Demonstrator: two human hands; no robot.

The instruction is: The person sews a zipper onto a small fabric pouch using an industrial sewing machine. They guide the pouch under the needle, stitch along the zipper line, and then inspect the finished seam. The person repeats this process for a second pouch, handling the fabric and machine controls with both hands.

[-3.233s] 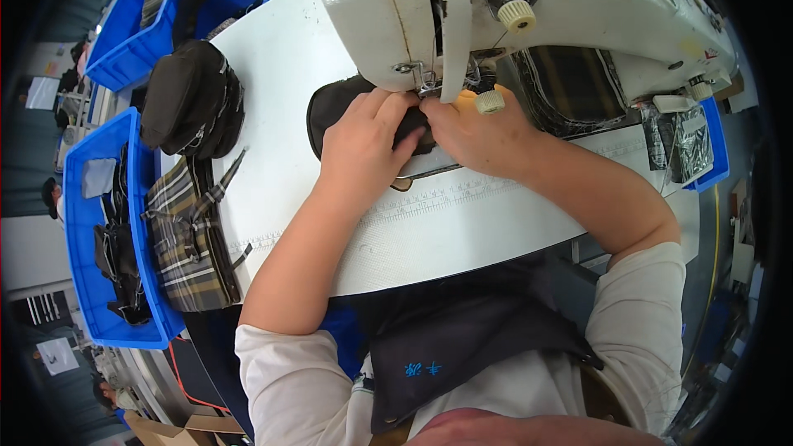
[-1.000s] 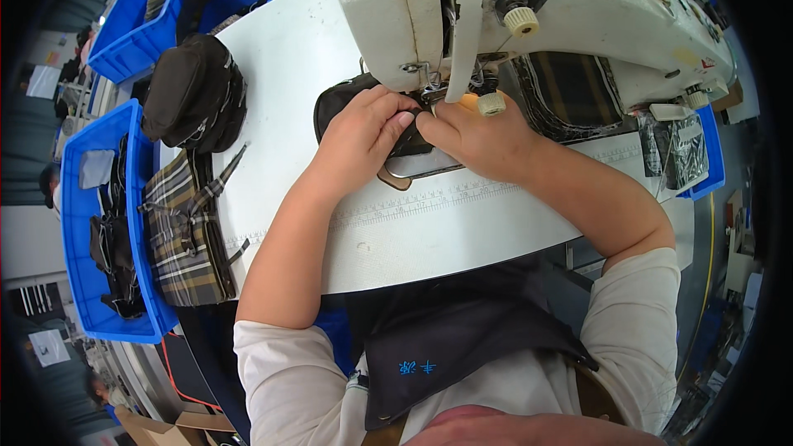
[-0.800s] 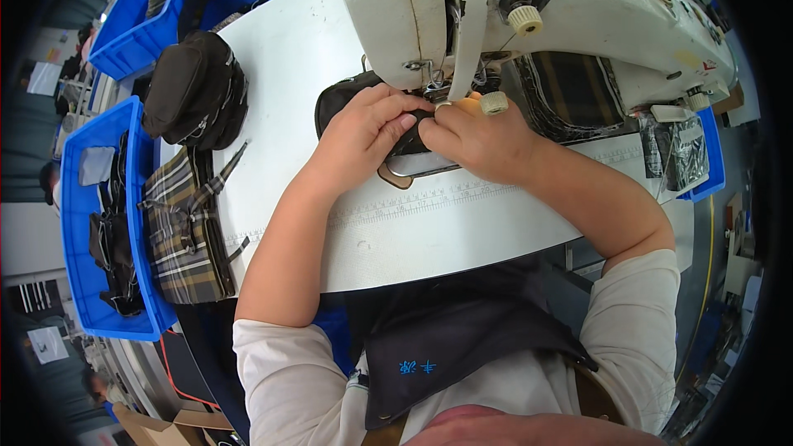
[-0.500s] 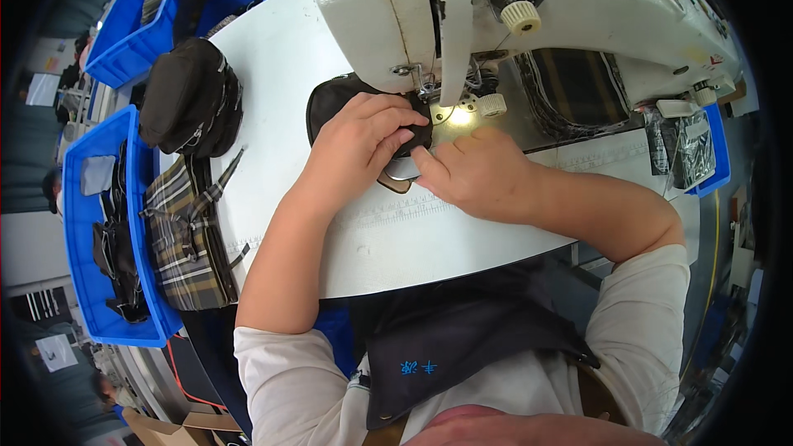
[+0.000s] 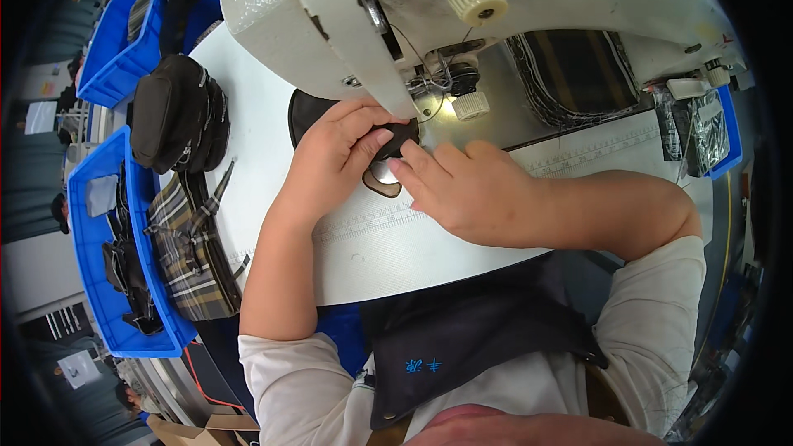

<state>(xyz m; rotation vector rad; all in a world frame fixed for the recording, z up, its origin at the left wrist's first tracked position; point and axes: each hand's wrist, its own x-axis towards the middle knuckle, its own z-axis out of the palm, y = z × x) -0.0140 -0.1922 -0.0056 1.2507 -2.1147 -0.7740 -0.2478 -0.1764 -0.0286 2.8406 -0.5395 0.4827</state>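
A dark, rounded fabric piece [image 5: 307, 118] lies under the head of a white sewing machine [image 5: 330, 33], partly hidden by my hands. My left hand [image 5: 343, 149] bends over it, with the fingers pressed together on the fabric close to the needle area. From the right, my right hand [image 5: 467, 190] pinches the near edge between thumb and forefinger, its other fingers curled. A shiny silvery part [image 5: 382, 172] shows between the hands, beside a small tan-edged flap [image 5: 382, 188]. The machine's lamp lights the metal plate right of the fabric.
A stack of dark plaid panels [image 5: 574, 74] lies under the machine arm. On the left are a dark zippered pouch [image 5: 169, 111], plaid fabric pieces [image 5: 194, 252] and a blue bin [image 5: 169, 326] holding dark parts. Clear packets [image 5: 702, 136] lie at the right edge.
My viewpoint has shifted, so the sewing machine looks larger and sits further left. Both hands stay on the dark fabric piece; the right thumb and forefinger have moved slightly along its near edge.
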